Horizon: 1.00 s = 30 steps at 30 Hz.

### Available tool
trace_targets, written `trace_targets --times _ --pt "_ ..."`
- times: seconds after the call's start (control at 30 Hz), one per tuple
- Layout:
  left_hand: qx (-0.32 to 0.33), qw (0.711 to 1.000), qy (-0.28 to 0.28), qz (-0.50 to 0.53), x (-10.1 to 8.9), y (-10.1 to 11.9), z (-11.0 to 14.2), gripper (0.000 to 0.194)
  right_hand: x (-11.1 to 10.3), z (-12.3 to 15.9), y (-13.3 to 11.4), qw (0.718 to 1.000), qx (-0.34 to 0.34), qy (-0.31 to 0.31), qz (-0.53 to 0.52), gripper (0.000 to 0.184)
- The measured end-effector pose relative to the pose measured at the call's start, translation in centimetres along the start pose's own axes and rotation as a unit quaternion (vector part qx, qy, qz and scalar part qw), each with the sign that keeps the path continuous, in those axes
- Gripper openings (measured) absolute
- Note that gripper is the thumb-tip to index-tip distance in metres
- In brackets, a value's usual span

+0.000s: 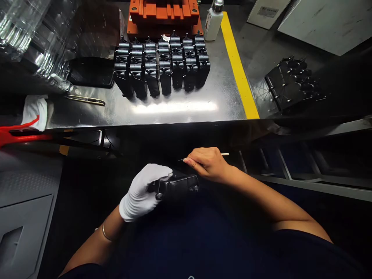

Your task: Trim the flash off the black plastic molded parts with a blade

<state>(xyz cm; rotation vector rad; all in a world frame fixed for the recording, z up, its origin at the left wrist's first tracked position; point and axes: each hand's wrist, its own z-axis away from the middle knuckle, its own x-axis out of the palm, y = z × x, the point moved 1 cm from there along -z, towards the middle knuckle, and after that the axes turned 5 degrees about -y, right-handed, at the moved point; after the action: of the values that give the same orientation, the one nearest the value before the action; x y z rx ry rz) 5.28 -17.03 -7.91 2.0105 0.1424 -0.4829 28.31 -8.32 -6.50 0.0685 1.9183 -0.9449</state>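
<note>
My left hand [141, 193], in a white glove, is closed around a black moulded plastic part [178, 185] in front of my body. Its thumb lies on the upper edge, and much of the part merges with the dark clothing behind it. Bare and closed, my right hand [211, 163] grips a slim tool [225, 154] just above the part's right end. A pale end sticks out behind the fist, and a thin dark tip points left over the part. Whether that tip is a blade I cannot tell, and no contact with the part shows.
Several similar black parts [165, 73] stand in rows on the metal bench [174, 112]. Behind them are an orange fixture [164, 17] and a white bottle [213, 21]. More black parts [287, 83] sit beyond the yellow stripe [238, 66]. A narrow cutter [85, 100] lies left.
</note>
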Motion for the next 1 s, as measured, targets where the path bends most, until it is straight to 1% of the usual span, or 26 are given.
trace_targets --times 0.07,0.13,0.23,0.3,0.37,0.43,0.5,0.57,0.63,0.7,0.77,0.87,1.0 --pt "0.03 0.999 -0.005 -0.026 -0.4 0.1 -0.5 0.042 -0.6 0.1 -0.1 0.998 -0.004 -0.025 -0.063 0.041" --pt "0.05 0.998 -0.01 -0.044 -0.7 0.0 -1.0 0.043 -1.2 0.3 -0.3 0.992 -0.011 -0.063 -0.108 0.043" --pt "0.07 0.997 -0.021 -0.033 -0.8 -0.4 -1.2 0.043 -1.8 0.6 -0.7 0.981 -0.018 -0.123 -0.146 0.049" --pt "0.07 0.997 -0.025 -0.03 -0.6 -0.5 -1.0 0.043 -1.8 0.7 -0.8 0.978 -0.02 -0.136 -0.159 0.054" --pt "0.047 0.998 -0.017 -0.038 -0.6 -0.7 -0.7 0.042 -1.8 0.7 -0.9 0.979 -0.032 -0.132 -0.154 0.056" --pt "-0.001 1.0 -0.003 -0.028 -0.5 -0.8 -0.3 0.04 -1.7 0.4 -0.9 0.983 -0.053 -0.113 -0.136 0.056" --pt "-0.057 0.998 -0.004 0.019 -0.5 -0.9 -0.1 0.04 -1.8 -0.1 -0.9 0.988 -0.081 -0.079 -0.105 0.054" --pt "-0.11 0.991 -0.016 0.076 -0.4 -1.0 0.0 0.04 -1.8 -0.7 -0.9 0.992 -0.106 -0.046 -0.057 0.053" --pt "-0.142 0.985 -0.006 0.102 -0.4 -1.0 0.1 0.039 -1.9 -1.2 -0.9 0.992 -0.121 -0.031 -0.004 0.059" --pt "-0.147 0.985 0.016 0.094 -0.5 -1.0 0.2 0.039 -1.8 -1.6 -1.0 0.991 -0.119 -0.033 0.044 0.069" --pt "-0.135 0.987 0.037 0.075 -0.5 -1.0 0.4 0.041 -1.8 -1.8 -1.1 0.99 -0.104 -0.038 0.085 0.073" --pt "-0.117 0.99 0.056 0.053 -0.7 -1.1 0.9 0.046 -1.8 -1.8 -1.3 0.988 -0.079 -0.038 0.126 0.072" --pt "-0.106 0.992 0.065 0.029 -0.7 -1.2 1.1 0.045 -2.0 -1.7 -1.5 0.99 -0.073 -0.05 0.113 0.067"
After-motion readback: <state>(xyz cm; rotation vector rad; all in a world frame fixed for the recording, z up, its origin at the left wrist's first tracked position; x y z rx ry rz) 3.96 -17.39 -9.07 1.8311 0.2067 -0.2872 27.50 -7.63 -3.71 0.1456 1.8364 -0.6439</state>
